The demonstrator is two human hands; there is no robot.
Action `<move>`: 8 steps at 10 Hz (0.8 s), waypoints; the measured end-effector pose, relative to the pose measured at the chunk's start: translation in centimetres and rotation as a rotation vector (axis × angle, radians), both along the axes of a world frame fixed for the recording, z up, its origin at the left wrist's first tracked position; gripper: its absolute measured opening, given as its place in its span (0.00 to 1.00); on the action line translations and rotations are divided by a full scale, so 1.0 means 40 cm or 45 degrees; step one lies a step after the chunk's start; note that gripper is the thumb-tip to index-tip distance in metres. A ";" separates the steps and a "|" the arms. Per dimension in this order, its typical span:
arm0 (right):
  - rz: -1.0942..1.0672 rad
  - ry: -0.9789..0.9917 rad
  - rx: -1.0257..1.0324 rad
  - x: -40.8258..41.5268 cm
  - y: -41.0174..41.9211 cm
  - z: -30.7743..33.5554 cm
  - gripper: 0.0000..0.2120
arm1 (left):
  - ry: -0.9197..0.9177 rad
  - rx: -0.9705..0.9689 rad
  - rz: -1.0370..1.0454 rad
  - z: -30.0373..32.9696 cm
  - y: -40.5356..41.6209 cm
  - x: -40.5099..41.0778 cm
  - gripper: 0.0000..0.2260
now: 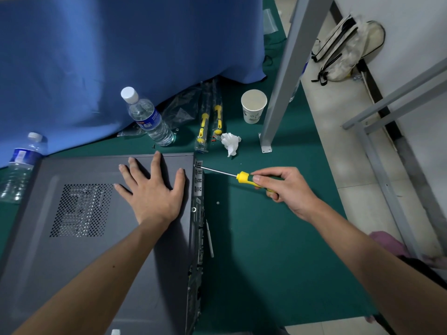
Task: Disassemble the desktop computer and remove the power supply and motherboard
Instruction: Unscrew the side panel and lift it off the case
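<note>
Both hands engaged: left hand (154,189) flat on case (96,226); right hand (285,187) grips screwdriver (227,174) at rear-edge screw. Panel on; power supply, motherboard remain inside.

Single head-worn wide-angle view, steeply down and forward, close over green mat (266,250) and floor beyond.

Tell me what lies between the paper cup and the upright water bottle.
In the head view, two yellow-handled tools in clear packaging lie between the paper cup and the upright water bottle.
</note>
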State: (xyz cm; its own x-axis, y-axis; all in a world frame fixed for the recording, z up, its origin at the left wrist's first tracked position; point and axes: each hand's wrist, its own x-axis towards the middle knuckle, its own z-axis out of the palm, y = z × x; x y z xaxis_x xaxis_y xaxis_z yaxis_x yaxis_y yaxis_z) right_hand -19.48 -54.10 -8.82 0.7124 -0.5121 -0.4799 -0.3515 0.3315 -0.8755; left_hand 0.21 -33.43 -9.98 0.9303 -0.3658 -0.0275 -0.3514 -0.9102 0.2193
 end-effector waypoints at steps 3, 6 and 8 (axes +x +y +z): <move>0.264 0.106 -0.096 0.071 -0.121 0.039 0.08 | 0.014 0.002 0.002 0.005 -0.004 -0.002 0.34; -0.223 0.119 0.446 0.103 -0.123 0.007 0.04 | 0.007 0.007 0.003 0.003 -0.003 -0.002 0.34; 0.024 0.508 0.207 0.086 -0.119 0.012 0.20 | 0.009 0.010 0.003 0.004 -0.005 -0.003 0.34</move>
State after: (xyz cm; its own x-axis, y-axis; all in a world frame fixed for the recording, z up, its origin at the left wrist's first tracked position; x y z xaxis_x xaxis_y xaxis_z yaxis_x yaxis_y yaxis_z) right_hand -16.03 -58.86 -8.35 0.4630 -0.3956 -0.7932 -0.6596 0.4439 -0.6065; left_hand 0.10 -33.62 -9.83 0.9309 -0.3633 -0.0371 -0.3476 -0.9127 0.2149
